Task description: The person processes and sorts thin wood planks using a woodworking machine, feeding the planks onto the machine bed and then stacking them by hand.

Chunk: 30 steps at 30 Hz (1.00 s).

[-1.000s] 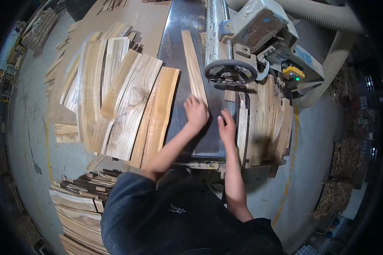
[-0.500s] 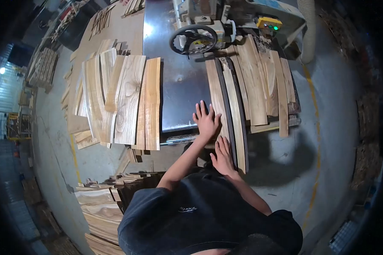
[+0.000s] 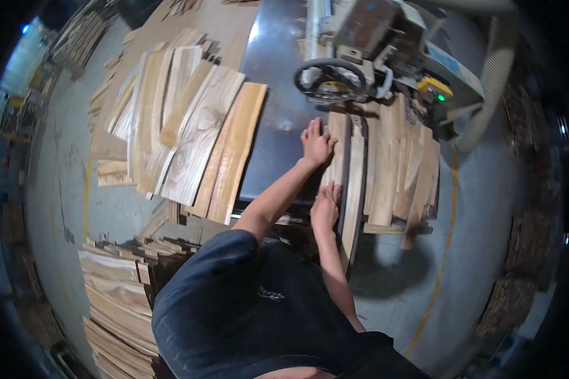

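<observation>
A light wooden board lies lengthwise on the dark metal machine table, beside a dark rail strip. My left hand rests at the board's left edge, fingers spread and pointing toward the machine. Nearer to my body, my right hand lies on the board's near part with its fingers stretched forward. The board's far end is close to a machine head with a black handwheel. Right of the board runs a narrow pale strip between dark edges.
Several planks lie fanned out on the left, and more boards on the right. A yellow control box with a green light sits behind them. Stacked wood stands on the floor at lower left.
The board and both hands have moved forward toward the machine head. The camera view has turned, so the table and planks appear tilted.
</observation>
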Each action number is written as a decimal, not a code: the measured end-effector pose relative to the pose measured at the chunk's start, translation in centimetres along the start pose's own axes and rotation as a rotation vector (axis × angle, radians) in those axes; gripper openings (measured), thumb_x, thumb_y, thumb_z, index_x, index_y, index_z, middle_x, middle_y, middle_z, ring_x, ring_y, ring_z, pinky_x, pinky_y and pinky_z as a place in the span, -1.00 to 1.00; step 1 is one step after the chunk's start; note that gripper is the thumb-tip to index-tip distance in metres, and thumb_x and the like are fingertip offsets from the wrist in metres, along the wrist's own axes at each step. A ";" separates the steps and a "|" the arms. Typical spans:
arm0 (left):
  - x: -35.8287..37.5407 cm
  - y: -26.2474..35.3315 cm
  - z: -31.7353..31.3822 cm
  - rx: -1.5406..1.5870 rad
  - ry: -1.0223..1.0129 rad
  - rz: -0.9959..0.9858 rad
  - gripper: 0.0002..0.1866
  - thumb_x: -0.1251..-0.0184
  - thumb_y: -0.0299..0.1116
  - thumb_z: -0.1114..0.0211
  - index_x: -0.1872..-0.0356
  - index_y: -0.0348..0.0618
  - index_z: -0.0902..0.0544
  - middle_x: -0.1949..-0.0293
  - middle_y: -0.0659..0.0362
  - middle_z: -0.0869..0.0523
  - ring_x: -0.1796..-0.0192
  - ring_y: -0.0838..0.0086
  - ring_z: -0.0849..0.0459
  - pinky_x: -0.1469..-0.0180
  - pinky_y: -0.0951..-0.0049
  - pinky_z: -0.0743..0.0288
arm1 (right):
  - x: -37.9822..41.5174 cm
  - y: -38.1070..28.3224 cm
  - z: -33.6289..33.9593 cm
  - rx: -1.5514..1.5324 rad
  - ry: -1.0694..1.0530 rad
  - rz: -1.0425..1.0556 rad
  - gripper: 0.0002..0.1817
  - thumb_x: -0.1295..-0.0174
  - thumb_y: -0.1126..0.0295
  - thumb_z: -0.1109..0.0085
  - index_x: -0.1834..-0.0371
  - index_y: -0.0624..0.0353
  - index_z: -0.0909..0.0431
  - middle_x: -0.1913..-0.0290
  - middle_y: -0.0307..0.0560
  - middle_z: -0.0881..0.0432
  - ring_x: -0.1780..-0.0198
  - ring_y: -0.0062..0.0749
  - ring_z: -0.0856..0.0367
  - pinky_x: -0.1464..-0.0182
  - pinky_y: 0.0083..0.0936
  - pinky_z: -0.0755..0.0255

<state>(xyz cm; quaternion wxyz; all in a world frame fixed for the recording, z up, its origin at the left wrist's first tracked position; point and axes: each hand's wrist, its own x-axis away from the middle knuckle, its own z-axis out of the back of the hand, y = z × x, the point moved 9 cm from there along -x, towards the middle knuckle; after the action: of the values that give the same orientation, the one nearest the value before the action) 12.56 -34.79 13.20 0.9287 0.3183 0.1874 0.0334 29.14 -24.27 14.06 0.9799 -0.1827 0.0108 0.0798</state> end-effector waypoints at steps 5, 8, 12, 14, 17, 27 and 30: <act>-2.2 -2.7 3.4 0.225 -0.176 -0.081 -0.30 -0.15 -0.04 -0.43 -0.37 0.14 -0.48 -0.49 -0.28 -0.14 -0.48 -0.17 -0.21 -0.39 -0.09 -0.17 | -5.1 -0.9 2.0 -0.057 -0.150 -0.198 -0.61 -0.39 0.48 0.03 -0.23 0.41 -0.49 -0.46 0.21 -0.30 -0.52 0.06 -0.17 -0.32 -0.13 -0.40; -0.6 -5.6 12.5 0.060 0.031 -0.047 -0.22 -0.07 -0.07 -0.51 -0.38 0.05 -0.46 -0.47 -0.28 -0.16 -0.46 -0.19 -0.22 -0.38 -0.10 -0.18 | -7.5 0.2 -0.1 0.120 -0.060 -0.010 -0.39 -0.29 0.49 -0.06 -0.44 0.31 -0.27 -0.45 0.35 -0.26 -0.35 0.12 -0.42 -0.27 -0.17 -0.43; 6.2 -11.8 20.7 -0.167 -0.024 0.238 -0.01 0.06 0.03 -0.58 -0.45 0.00 -0.34 -0.49 -0.33 -0.05 -0.53 -0.29 0.01 -0.36 -0.33 -0.07 | -10.5 -1.1 0.8 -0.004 -0.135 -0.162 -0.39 -0.21 0.55 -0.14 -0.38 0.40 -0.32 -0.47 0.30 -0.26 -0.51 0.02 -0.21 -0.35 -0.22 -0.39; 10.5 -14.0 22.6 -0.257 -0.212 0.405 0.13 0.15 0.09 -0.61 -0.51 0.02 -0.23 -0.52 -0.36 0.05 -0.55 -0.35 0.14 -0.33 -0.49 0.02 | -12.6 -0.4 -0.5 0.111 -0.185 -0.173 -0.40 -0.22 0.57 -0.15 -0.38 0.44 -0.31 -0.45 0.30 -0.29 -0.49 0.04 -0.23 -0.34 -0.27 -0.41; 13.5 -15.3 23.5 -0.271 -0.387 0.452 0.20 0.19 0.11 -0.63 -0.54 0.02 -0.16 -0.52 -0.42 0.13 -0.55 -0.42 0.21 -0.28 -0.58 0.03 | -14.7 -1.4 -0.1 0.153 -0.131 -0.064 -0.51 -0.23 0.57 -0.14 -0.26 0.46 -0.43 -0.42 0.34 -0.31 -0.48 0.09 -0.24 -0.37 -0.26 -0.38; 9.4 -11.0 29.2 0.142 -0.334 0.337 -0.37 -0.13 -0.39 -0.31 -0.29 -0.36 -0.46 0.15 -0.23 -0.66 0.14 -0.14 -0.70 0.08 0.17 -0.65 | -17.6 -0.9 2.0 -0.309 0.137 0.011 -0.64 -0.30 0.42 -0.21 -0.10 0.41 -0.57 -0.31 0.31 -0.46 -0.39 0.17 -0.36 -0.38 -0.19 -0.31; 8.6 -11.4 34.9 0.313 -0.033 0.356 -0.45 -0.29 -0.47 -0.27 -0.32 -0.36 -0.46 0.08 -0.12 -0.74 0.13 0.21 -0.76 0.07 0.35 -0.64 | -11.8 -2.6 -0.2 -0.802 -0.039 -0.049 -0.60 -0.36 0.26 -0.23 -0.09 0.37 -0.60 -0.06 0.17 -0.69 -0.13 -0.12 -0.64 -0.23 -0.37 -0.42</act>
<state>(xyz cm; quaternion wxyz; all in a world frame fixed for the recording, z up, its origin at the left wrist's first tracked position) 32.77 -62.51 28.94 0.8504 0.4871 0.1159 0.1617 17.89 -28.50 15.36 0.8324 -0.5493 -0.0442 0.0579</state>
